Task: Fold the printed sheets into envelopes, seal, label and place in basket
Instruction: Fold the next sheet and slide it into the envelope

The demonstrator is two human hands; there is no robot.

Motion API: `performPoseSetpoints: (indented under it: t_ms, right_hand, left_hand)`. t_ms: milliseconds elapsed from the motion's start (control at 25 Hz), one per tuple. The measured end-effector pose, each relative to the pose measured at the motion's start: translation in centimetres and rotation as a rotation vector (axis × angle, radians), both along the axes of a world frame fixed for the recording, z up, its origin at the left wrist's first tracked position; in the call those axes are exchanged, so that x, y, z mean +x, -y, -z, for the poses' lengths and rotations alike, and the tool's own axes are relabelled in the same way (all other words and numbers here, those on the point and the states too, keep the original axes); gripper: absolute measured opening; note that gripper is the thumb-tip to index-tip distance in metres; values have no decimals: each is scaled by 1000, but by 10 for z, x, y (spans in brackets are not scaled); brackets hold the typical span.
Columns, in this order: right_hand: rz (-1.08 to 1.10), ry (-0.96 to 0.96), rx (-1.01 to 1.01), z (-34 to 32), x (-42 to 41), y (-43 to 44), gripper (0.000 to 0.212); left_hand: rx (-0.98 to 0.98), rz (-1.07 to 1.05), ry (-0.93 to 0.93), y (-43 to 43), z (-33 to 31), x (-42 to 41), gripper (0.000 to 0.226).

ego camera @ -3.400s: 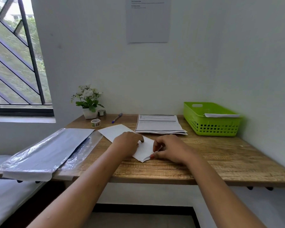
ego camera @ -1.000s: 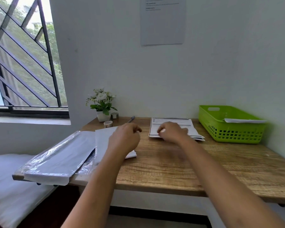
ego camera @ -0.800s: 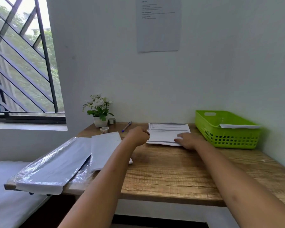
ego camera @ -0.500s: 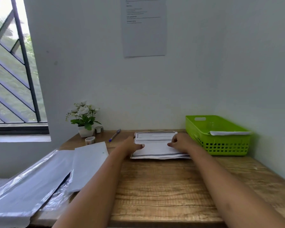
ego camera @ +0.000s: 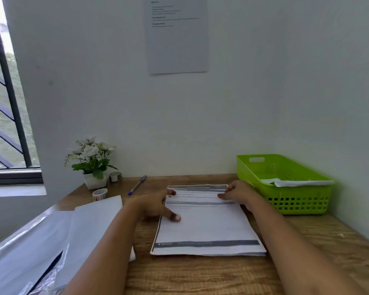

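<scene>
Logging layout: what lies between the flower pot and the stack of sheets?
In the head view, a pen lies slantwise between flower pot and stack of sheets; a tape roll sits beside the pot.

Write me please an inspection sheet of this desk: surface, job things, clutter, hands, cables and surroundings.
Surface: wooden table, wood grain showing.
Job's things: printed sheets stacked flat at centre; envelope to their left, overlapping a plastic sleeve; green basket at right with a white paper item in it; pen and tape roll behind.
Clutter: flower pot and a small roll at back left.
Hands: left hand lies on the stack's left edge, fingers straight; right hand at its far right corner, fingers curled, grip unclear.
Cables: nothing seen.
Surroundings: white walls, wall notice, barred window at left.
</scene>
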State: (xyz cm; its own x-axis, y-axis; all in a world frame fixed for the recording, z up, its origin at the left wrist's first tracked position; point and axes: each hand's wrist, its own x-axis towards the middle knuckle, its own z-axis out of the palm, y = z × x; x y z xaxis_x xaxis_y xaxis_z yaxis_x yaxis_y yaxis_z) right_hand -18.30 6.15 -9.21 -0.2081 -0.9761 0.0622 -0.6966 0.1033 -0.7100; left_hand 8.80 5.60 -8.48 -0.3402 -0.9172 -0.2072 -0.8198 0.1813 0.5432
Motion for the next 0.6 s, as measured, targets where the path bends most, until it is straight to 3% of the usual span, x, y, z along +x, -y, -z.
performPoseSetpoints:
  t_ms: [80,160,280,360,520,600]
  right_hand:
    - [4,43,28,-4,-3,-12,30]
    - [24,52,35,-6,4,-21,24]
    - [21,64,34,-7,14,-27,73]
    - [39,106,43,-5,12,-27,71]
    - [41,163,61,-10,13,-30,60]
    - [39,282,-5,-12,14,-29,55]
  left_hand:
    - [-109,-98,-116,-5,-1,4,69]
    - [-206,-214,-160,-10,-1,5,62]
    - [-234,-345,-103,-15,2,2,75]
    - [-241,-388,-183,-16,6,-2,69]
    - [-245,-442,-502,-14,6,-5,53]
    - [-244,-486,-686,-13,6,-5,40]
